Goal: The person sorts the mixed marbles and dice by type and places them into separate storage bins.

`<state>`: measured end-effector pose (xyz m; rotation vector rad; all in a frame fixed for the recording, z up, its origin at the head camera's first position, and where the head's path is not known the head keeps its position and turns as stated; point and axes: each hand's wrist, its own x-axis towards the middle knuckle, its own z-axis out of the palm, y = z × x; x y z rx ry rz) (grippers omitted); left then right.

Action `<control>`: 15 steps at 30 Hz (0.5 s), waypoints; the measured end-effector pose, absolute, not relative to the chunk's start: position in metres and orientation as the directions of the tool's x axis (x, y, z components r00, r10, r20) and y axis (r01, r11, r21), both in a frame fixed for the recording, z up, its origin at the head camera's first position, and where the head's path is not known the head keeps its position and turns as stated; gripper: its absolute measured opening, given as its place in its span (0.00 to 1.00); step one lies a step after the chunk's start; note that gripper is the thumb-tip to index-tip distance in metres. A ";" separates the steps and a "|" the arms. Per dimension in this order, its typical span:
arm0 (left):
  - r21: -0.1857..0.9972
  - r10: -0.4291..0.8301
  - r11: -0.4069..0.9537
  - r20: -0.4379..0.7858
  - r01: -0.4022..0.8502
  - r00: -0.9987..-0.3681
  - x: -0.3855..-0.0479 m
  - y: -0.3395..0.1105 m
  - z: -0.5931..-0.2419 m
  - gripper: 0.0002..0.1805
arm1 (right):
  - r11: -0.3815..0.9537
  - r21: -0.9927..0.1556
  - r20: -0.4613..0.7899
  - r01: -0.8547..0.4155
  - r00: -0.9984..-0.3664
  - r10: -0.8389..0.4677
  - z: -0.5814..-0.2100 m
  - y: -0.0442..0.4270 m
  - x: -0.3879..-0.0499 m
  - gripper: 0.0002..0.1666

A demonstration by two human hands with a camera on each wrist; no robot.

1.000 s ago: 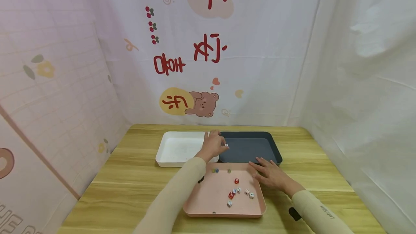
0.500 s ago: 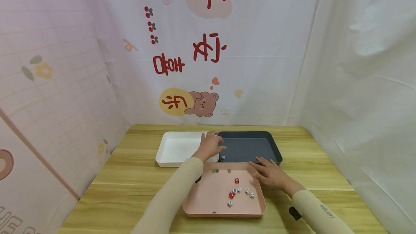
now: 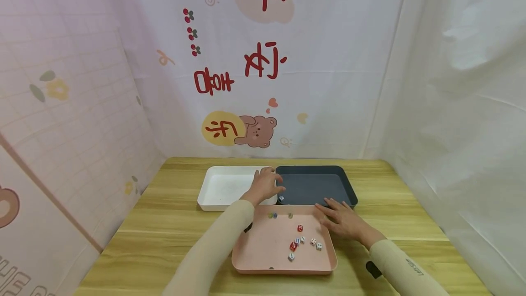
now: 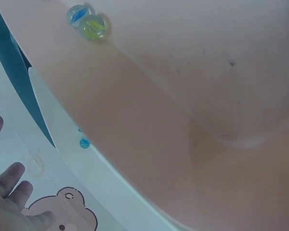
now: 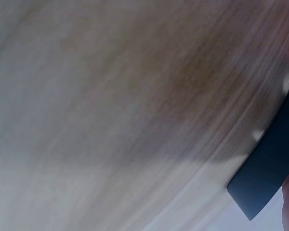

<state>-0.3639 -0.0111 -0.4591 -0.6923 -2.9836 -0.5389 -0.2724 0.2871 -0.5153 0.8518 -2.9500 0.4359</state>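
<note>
My left hand (image 3: 264,186) is above the right end of the white tray (image 3: 204,195), its fingers spread and holding nothing. In the left wrist view that hand (image 4: 12,199) shows with fingers apart. Just below its fingertips, a white die (image 3: 281,198) lies in the near left corner of the dark tray (image 3: 324,188). My right hand (image 3: 343,221) rests at the far right corner of the pink tray (image 3: 263,252), fingers extended. Inside the pink tray lie several white dice, one of them nearest the front (image 3: 291,256), and red dice (image 3: 300,228).
Glass marbles, one yellow-green (image 4: 93,27) and one blue (image 4: 77,16), lie near the pink tray's far side. A small blue ball (image 4: 85,143) shows by the white tray wall. Fabric walls (image 3: 341,81) enclose the wooden table (image 3: 164,204).
My left hand has let go of the white die, which now lies in the dark tray. The hand has shifted slightly left. The right hand has stayed in place.
</note>
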 end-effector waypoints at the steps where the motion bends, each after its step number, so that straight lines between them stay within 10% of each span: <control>1: 0.329 0.423 0.839 0.108 0.434 -0.900 -0.364 -0.012 -0.459 0.17 | 0.812 -0.260 0.108 -0.522 -0.852 -0.513 -0.514 0.287 -0.272 0.33; 15: 0.347 0.457 0.812 0.120 0.469 -0.881 -0.354 -0.028 -0.461 0.17 | 0.827 -0.255 0.079 -0.502 -0.863 -0.499 -0.510 0.282 -0.268 0.33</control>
